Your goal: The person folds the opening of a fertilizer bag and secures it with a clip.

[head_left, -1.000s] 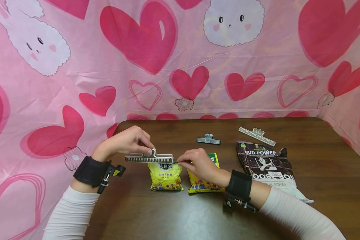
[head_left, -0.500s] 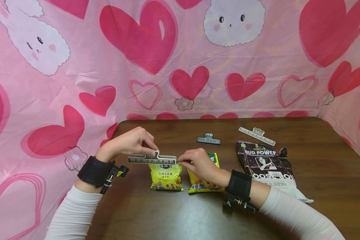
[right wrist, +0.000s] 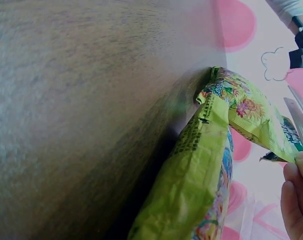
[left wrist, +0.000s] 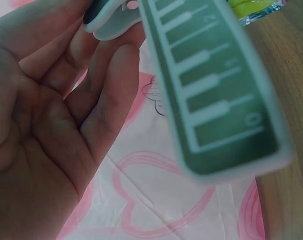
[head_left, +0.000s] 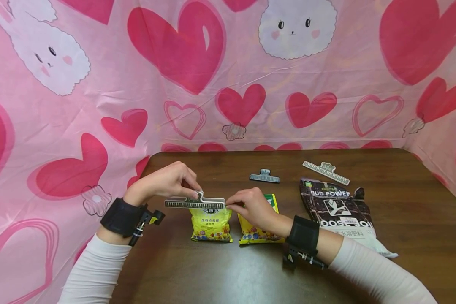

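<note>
Left hand (head_left: 166, 182) pinches the handle of a long grey-green plastic bag clip (head_left: 195, 203), held level across the top of a small yellow fertiliser bag (head_left: 210, 223) near the table's (head_left: 220, 270) left side. Right hand (head_left: 253, 207) pinches that bag's top right corner. Second yellow bag (head_left: 259, 234) lies just right, under the right hand.

clip (head_left: 195, 203): long grey-green bar with piano-key markings, pale rim, level across the bag top, handle pinched at its 12 o'clock | yellow bag (head_left: 210, 223): small flowered pouch, flat on the bench, top edge at 12 o'clock meeting the clip, its right top corner pinched at 3 o'clock of the clip
</note>
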Motion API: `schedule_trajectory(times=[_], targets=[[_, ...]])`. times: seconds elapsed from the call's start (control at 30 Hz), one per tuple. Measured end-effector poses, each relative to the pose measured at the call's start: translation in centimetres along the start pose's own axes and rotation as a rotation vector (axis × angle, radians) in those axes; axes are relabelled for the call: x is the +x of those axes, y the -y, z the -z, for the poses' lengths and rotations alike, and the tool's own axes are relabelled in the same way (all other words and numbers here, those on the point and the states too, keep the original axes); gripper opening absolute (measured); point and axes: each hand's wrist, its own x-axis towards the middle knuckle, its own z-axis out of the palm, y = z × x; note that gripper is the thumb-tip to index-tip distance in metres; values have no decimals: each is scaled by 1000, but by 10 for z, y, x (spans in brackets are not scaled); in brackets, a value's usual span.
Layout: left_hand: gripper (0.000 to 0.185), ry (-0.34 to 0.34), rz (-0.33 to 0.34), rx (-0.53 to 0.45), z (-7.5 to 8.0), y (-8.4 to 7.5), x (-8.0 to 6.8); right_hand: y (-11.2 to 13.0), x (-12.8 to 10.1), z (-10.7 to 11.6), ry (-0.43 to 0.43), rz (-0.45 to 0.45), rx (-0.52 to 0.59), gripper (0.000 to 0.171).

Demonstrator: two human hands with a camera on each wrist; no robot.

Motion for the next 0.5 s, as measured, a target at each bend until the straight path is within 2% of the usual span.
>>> schedule_trajectory(times=[0.2,0.5], targets=[[13,-5,0,-10,-1,1,-2,1,0,0,16,-30,15,8],[13,-20,53,7,-1,-4,-1,2,1,1,12,-52,-11,7]])
